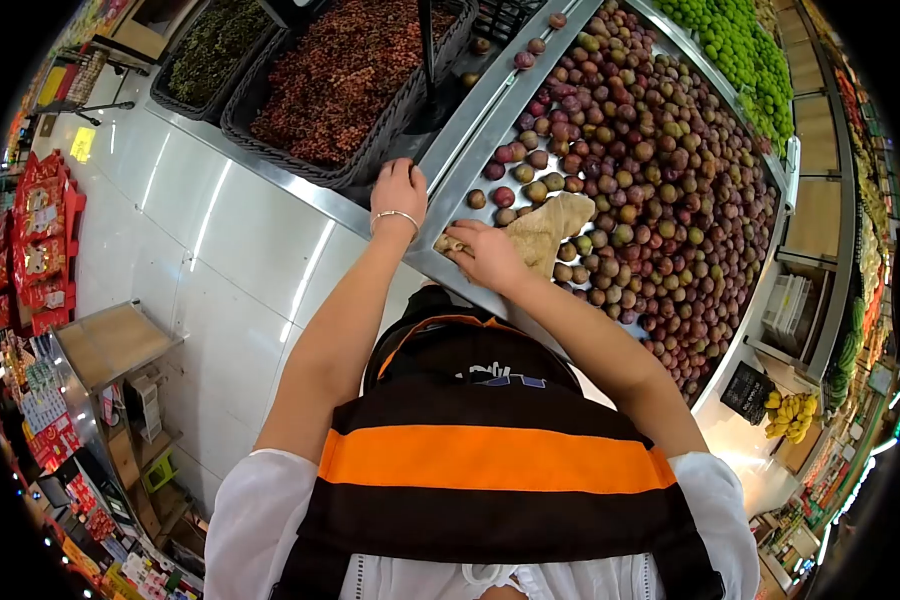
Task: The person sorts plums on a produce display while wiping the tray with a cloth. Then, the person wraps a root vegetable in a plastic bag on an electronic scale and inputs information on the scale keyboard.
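Observation:
My right hand (488, 254) presses a tan cloth (550, 228) against the near corner of the metal display tray (455, 195), with its fingers closed over the cloth's bunched end. The rest of the cloth spreads to the right among round purple and green plums (650, 170). My left hand (398, 198), a bracelet at its wrist, lies at the counter beside the dark woven basket (355, 178). Its fingers are bent inward, and whatever lies under them is hidden. Several plums sit loose just above the cloth.
The basket holds small reddish-brown dried goods (340, 80); another basket (215, 55) holds greenish ones. Green fruit (735, 50) fills the display beyond the plums. Bananas (790, 415) hang at the right. A wooden-topped stand (115, 345) and red packages (42, 235) stand at the left.

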The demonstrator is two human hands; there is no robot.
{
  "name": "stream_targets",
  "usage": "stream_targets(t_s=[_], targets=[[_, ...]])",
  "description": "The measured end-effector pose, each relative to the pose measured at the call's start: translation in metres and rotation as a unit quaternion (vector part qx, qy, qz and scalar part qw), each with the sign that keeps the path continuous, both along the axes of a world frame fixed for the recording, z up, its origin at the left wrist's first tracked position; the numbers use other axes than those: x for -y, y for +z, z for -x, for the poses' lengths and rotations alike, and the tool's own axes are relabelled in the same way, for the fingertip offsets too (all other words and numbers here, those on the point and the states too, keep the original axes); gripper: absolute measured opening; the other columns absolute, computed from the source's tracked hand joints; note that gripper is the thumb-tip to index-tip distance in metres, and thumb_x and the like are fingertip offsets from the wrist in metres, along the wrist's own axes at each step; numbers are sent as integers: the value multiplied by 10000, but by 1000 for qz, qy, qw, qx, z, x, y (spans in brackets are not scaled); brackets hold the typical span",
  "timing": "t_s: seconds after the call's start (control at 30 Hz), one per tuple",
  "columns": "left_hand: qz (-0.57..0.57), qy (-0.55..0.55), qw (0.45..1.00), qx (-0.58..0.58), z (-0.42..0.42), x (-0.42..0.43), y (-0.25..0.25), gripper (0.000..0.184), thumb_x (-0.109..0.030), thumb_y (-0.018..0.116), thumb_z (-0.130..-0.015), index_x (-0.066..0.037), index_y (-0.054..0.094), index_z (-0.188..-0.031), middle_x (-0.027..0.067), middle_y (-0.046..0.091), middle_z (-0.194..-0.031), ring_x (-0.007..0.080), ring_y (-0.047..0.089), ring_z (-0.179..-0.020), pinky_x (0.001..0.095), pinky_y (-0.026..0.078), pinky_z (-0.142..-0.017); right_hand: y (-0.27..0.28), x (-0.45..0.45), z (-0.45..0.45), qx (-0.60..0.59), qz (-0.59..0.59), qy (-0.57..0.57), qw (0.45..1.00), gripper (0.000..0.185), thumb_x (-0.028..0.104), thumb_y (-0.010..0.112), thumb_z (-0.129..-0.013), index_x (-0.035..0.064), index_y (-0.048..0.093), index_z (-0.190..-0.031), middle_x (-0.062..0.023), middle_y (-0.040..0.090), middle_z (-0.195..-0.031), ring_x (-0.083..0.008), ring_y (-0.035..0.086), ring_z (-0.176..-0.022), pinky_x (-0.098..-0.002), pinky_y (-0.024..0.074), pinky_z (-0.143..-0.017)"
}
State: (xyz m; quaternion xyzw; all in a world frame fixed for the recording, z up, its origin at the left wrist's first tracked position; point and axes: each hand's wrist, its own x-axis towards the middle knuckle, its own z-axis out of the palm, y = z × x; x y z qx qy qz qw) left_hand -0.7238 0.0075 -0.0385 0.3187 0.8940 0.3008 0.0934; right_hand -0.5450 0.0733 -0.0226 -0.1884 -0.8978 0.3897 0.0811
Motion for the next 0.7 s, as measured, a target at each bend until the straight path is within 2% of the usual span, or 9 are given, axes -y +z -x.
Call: stream_targets(t_s=[0.07,0.2,0.23,0.27,0.33,0.4,0.47,0.5,0.7], targets=[[6,3,1000,4,-3,2,2,295,-254,460,-919,-44,581,-1087,191,567,-1155,391,576,-983,454,480,-847,1,-5,-3,-7,-15,118,993,335,130,632,-757,80,634,-1088,-170,593,-1077,-360,610,-906,-410,508,-787],[-28,9,1000,-10,0,1,1,259,-238,500,-908,-45,598,-1050,191,594,-1070,386,574,-955,447,475,-825,41,-27,3,287,-106,163,938,361,154,644,-739,64,602,-1087,-197,571,-973,-375,594,-899,-434,508,-774],[-16,5,1000,-9,1,0,1,267,-248,489,-909,-48,589,-1054,189,581,-1106,388,580,-959,451,483,-824,49,-22,7,246,-109,40,962,262,153,627,-767,66,611,-1013,-237,572,-990,-381,607,-887,-449,516,-737],[-3,5,1000,-5,-1,1,0,275,-258,479,-909,-51,581,-1058,187,569,-1142,391,585,-963,455,491,-823,45,-22,10,251,-110,44,961,262,153,627,-767,66,611,-1013,-237,572,-990,-381,607,-887,-449,516,-737],[3,9,1000,-9,-4,3,3,274,-264,477,-909,-56,578,-1056,184,567,-1143,385,587,-971,455,494,-825,29,-17,15,140,-39,-76,986,239,158,627,-772,62,607,-989,-228,574,-978,-378,601,-910,-442,514,-752],[22,13,1000,14,-2,0,7,280,-269,470,-911,-56,576,-1061,183,565,-1150,382,587,-976,452,495,-832,11,-4,10,125,-93,-55,986,253,138,620,-767,65,617,-1009,-196,570,-1014,-365,592,-932,-438,503,-775],[24,15,1000,10,-3,1,5,288,-274,464,-914,-57,574,-1066,183,564,-1154,383,586,-976,450,496,-833,0,-3,2,91,20,74,993,265,100,602,-763,83,635,-1026,-150,561,-1045,-343,588,-942,-449,487,-786],[24,14,1000,5,-3,1,5,288,-276,462,-914,-57,573,-1065,183,566,-1148,384,588,-971,450,497,-830,9,2,5,104,24,75,991,287,55,566,-762,103,654,-1031,-129,552,-1077,-328,593,-949,-447,488,-792],[35,14,999,-8,-4,1,10,288,-287,453,-918,-62,576,-1049,181,578,-1118,382,596,-949,448,499,-824,24,-10,22,230,-66,202,950,316,27,545,-756,95,648,-1048,-155,543,-1028,-347,606,-894,-438,499,-757]])
